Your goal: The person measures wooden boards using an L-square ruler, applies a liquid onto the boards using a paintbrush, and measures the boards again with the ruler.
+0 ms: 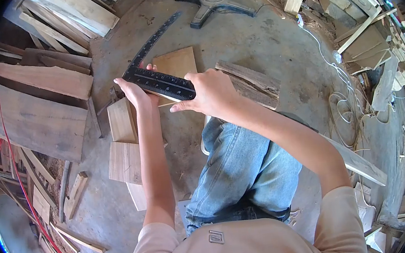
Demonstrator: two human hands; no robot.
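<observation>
A black carpenter's square (pixel 160 83) with white scale marks is held up in front of my knees. Its other arm runs away from me, toward the far side of the floor. My left hand (pixel 139 91) cups the corner end from below, with fingertips showing beyond the far edge. At the near end, my right hand (pixel 214 92) grips the square with its thumb underneath. A pale wooden edge (pixel 165 96) shows just below the black arm; how much wood is held there is hidden. Beyond the hands lies a flat square board (pixel 179 61).
Wooden blocks (pixel 125 162) lie left of my legs, and a weathered plank (pixel 252 83) lies to the right. A dark metal stand base (pixel 213 5) is ahead. Large boards (pixel 36 113) and scrap wood fill the left; a white cable (pixel 338 68) trails at right.
</observation>
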